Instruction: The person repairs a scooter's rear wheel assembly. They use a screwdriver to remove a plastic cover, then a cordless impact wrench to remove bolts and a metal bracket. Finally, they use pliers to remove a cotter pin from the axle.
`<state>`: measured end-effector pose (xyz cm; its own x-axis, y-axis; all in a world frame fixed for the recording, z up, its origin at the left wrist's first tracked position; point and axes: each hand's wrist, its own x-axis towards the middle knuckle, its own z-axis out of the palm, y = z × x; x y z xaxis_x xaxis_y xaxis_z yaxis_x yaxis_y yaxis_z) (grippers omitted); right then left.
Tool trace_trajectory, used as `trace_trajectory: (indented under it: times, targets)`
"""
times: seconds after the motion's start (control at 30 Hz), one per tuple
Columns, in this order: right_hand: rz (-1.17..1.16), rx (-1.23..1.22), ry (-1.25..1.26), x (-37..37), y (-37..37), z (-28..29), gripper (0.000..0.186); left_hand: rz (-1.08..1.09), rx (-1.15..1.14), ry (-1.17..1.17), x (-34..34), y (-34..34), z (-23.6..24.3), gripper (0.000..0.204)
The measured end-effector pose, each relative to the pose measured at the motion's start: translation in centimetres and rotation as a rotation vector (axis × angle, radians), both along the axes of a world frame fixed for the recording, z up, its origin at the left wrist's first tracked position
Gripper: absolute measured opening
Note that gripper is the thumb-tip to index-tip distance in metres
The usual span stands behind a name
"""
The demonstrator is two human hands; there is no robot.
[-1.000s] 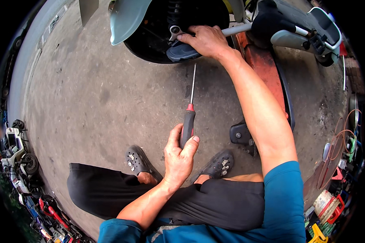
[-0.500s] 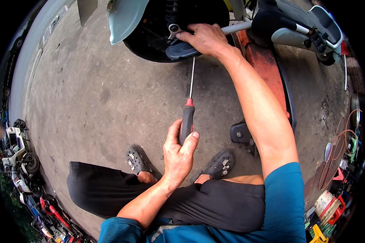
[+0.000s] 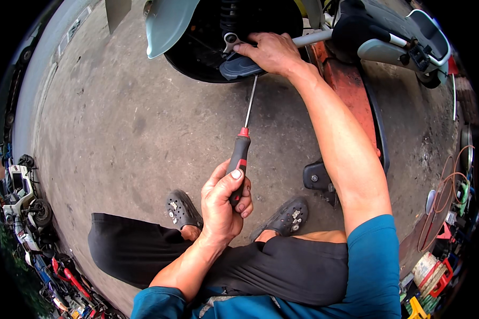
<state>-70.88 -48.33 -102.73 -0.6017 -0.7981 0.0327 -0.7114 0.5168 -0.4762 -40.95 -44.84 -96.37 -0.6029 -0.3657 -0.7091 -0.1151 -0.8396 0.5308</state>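
Note:
My left hand [image 3: 219, 204] is wrapped round the dark grey and red handle of a screwdriver [image 3: 241, 151], its thumb on the handle's side. The steel shaft points away from me, and its tip meets the lower edge of a dark grey plastic cover [image 3: 238, 68] on a scooter; the tip itself is hidden. My right hand [image 3: 275, 53] grips the cover's right side, thumb toward the lower eye of a black coil shock absorber [image 3: 229, 18]. Behind the cover is a round black wheel [image 3: 189, 50]. Some of my right fingertips are out of sight.
A pale grey-green body panel [image 3: 167, 26] hangs left of the wheel. To the right, a worn red metal beam [image 3: 348, 95] runs beneath my right forearm. A black bracket [image 3: 316, 175] stands near my right shoe. Parked scooters [image 3: 29, 212] line the left side; a hose [image 3: 446, 186] lies right.
My left hand has shifted left and slightly toward me, turning over on the handle so more fingers show. The screwdriver now tilts more. The right hand still grips the cover.

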Motion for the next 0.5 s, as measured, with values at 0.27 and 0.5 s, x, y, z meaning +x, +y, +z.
trace_trajectory:
  times: [0.27, 0.5]
  targets:
    - [0.004, -0.003, 0.002, 0.2, 0.1, 0.2, 0.052, -0.007, -0.022, -0.065, -0.7, -0.4, 2.4, 0.043]
    - [0.002, -0.010, -0.004, 0.3, 0.1, 0.4, 0.066, -0.374, -0.856, -0.315, -0.8, 2.6, -1.9, 0.055]
